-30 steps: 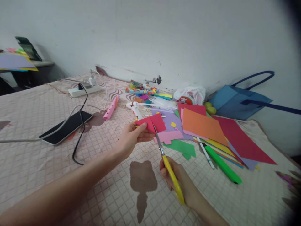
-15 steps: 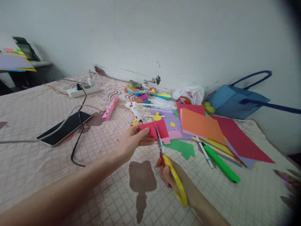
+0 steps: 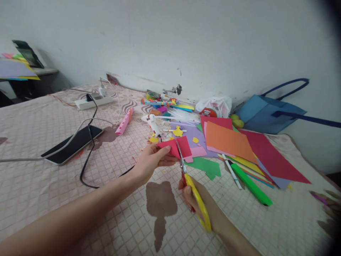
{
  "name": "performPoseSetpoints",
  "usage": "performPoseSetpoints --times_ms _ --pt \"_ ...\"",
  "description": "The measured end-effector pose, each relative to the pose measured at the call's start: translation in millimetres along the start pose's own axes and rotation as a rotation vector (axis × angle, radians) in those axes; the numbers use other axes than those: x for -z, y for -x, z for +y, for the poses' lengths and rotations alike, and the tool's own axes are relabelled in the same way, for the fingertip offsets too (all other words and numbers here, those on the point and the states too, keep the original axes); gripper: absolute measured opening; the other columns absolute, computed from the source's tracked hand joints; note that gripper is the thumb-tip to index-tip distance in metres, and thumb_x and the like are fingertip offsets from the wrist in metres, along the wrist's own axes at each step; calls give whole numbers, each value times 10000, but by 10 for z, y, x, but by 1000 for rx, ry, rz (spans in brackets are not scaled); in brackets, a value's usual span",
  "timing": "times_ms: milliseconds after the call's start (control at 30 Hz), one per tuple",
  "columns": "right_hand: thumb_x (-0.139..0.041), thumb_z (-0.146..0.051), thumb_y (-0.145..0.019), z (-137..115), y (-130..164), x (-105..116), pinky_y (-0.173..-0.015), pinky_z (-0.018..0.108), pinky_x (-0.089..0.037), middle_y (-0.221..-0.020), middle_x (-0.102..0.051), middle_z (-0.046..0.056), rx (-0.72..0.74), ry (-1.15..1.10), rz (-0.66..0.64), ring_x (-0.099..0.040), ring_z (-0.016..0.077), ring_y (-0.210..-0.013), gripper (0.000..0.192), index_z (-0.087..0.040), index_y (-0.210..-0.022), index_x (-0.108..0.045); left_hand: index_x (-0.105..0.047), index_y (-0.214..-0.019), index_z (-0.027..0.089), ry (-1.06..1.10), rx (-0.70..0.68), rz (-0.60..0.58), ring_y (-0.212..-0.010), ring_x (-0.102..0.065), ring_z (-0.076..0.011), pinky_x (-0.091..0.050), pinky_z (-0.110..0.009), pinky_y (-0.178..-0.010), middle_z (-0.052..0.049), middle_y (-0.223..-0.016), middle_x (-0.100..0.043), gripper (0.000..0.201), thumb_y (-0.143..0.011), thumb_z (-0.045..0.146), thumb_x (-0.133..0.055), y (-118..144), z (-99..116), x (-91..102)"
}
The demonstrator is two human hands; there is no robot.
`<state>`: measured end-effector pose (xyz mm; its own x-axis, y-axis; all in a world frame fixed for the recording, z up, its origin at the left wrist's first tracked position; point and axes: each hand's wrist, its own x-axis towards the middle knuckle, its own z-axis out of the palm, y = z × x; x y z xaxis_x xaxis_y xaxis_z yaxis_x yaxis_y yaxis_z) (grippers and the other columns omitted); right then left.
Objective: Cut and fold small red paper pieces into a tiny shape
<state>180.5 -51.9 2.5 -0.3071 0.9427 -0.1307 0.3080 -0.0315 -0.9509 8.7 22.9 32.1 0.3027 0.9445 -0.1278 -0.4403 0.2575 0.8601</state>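
My left hand [image 3: 150, 164] pinches a small piece of red paper [image 3: 179, 147] by its left edge, holding it just above the quilted bed cover [image 3: 42, 185]. My right hand [image 3: 204, 204] grips yellow-handled scissors [image 3: 195, 199], whose blades reach into the red paper from below. Directly behind the red piece lie pink [image 3: 198, 152], purple [image 3: 190, 133] and green [image 3: 206, 166] paper scraps.
A pile of coloured sheets [image 3: 229, 140] spreads to the right, with a green marker [image 3: 252, 185] and a white pen [image 3: 231, 171] at its front. A glue gun [image 3: 153, 122], pens, a white plastic bag [image 3: 214, 106] and a blue bag [image 3: 269, 112] sit by the wall. A phone [image 3: 71, 144], cables and a power strip [image 3: 92, 102] lie left.
The red paper and my left hand have sunk slightly toward me. The scissors have pushed further into the paper, and my right hand has shifted a little on the handles.
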Motion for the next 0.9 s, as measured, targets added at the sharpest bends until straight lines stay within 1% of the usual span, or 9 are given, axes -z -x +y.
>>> performPoseSetpoints --times_ms 167,400,500,633,767,900 --pt "-364 -773 -738 -7 -27 -44 -377 224 -220 -475 -341 -81 -32 -38 30 -274 78 -390 557 -219 -757 -418 -610 -838 116 -8 9 -1 -704 -702 -178 -564 -285 -705 -90 -732 -728 168 -801 279 -630 8 13 -1" --pt "-375 -825 -667 -75 -29 -51 -344 222 -222 -461 -359 -72 -97 -19 45 -266 75 -365 598 -229 -703 -391 -617 -857 113 -18 11 -9 -715 -702 -178 -565 -284 -710 -98 -749 -732 171 -817 280 -614 1 14 5" --pt "-402 -784 -701 -70 -23 -51 -350 223 -246 -482 -380 -63 -110 13 57 -289 78 -368 557 -227 -707 -406 -625 -862 110 -23 16 -10 -714 -701 -174 -565 -287 -717 -97 -752 -733 179 -820 283 -612 -11 5 16" --pt "-428 -727 -739 -32 -24 -46 -363 225 -262 -490 -385 -57 -70 60 88 -314 85 -381 504 -224 -709 -431 -634 -880 107 -24 14 -27 -711 -699 -169 -563 -282 -716 -94 -759 -732 194 -819 290 -615 -19 -6 34" --pt "-378 -740 -754 -8 -32 -45 -346 221 -245 -481 -354 -66 -40 47 85 -284 80 -371 516 -227 -708 -408 -633 -875 113 -30 19 -30 -731 -699 -171 -562 -288 -727 -93 -767 -733 188 -817 291 -615 -18 -14 43" --pt "-366 -760 -745 3 -46 -50 -335 212 -233 -473 -335 -75 -49 9 79 -274 75 -364 533 -229 -707 -387 -632 -871 115 -39 27 -34 -732 -699 -178 -562 -302 -730 -96 -770 -732 198 -802 301 -628 -13 -22 39"
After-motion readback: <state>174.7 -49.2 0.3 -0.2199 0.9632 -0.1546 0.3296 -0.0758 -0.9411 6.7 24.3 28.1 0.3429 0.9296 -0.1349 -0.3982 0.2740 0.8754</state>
